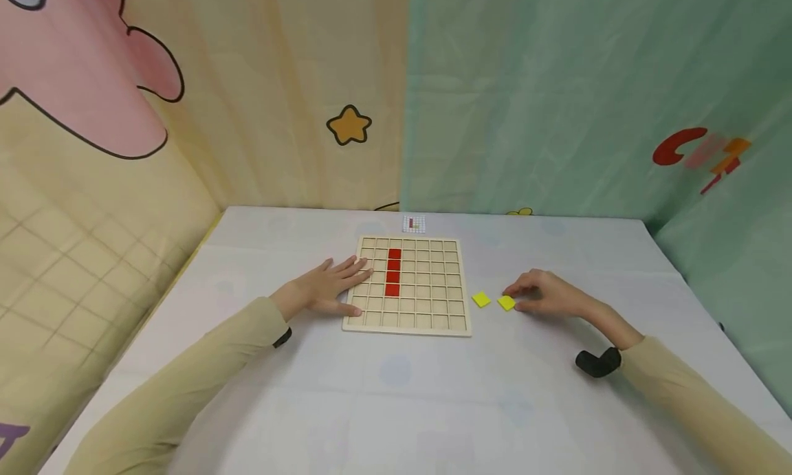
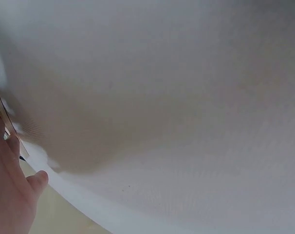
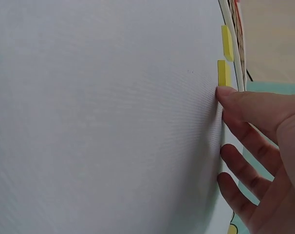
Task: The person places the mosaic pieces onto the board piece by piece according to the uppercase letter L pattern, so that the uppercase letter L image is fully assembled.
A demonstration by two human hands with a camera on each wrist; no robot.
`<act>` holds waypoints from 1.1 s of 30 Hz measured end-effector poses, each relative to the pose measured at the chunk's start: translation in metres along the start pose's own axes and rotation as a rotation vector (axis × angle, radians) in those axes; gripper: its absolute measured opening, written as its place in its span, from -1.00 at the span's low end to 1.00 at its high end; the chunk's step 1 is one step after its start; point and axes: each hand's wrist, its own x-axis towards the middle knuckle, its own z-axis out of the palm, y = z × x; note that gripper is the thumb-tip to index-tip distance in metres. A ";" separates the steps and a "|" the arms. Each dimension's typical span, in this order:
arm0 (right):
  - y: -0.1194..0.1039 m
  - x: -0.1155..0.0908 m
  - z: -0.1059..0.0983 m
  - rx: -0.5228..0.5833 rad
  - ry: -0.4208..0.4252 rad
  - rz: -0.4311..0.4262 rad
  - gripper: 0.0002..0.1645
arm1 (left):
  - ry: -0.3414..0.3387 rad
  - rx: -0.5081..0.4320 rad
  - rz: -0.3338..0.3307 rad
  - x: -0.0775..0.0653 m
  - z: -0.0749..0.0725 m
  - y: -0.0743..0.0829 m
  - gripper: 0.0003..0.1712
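Observation:
A wooden grid board (image 1: 433, 332) lies flat on the table, with several red square tiles (image 1: 392, 273) lined up in one column. My left hand (image 1: 328, 286) rests on the board's left edge, fingers spread and straight; part of this hand (image 2: 11, 190) shows at the left wrist view's edge. To the right of the board, my right hand (image 1: 547, 295) pinches a yellow square tile (image 1: 506, 303) between thumb and forefinger, at table level. In the right wrist view the thumb meets that tile's near end. Beside it, nearer the board, lies a second yellow tile (image 1: 480, 299).
A small printed card (image 1: 414, 224) with a grid and coloured cells lies behind the board. The white-covered table (image 1: 396, 406) backs onto printed curtains (image 1: 532, 97). Dark straps or devices (image 1: 598, 362) sit at the wrists.

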 end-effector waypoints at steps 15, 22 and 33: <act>-0.011 -0.001 0.011 -0.067 0.114 0.087 -0.76 | -0.008 -0.011 -0.001 -0.002 -0.001 0.001 0.01; -0.018 -0.001 0.015 -0.075 0.179 0.117 -0.71 | -0.004 -0.015 -0.005 -0.002 -0.001 0.001 0.01; -0.031 0.005 0.019 -0.064 0.291 0.127 -0.70 | -0.013 -0.013 -0.005 0.000 0.000 0.000 0.02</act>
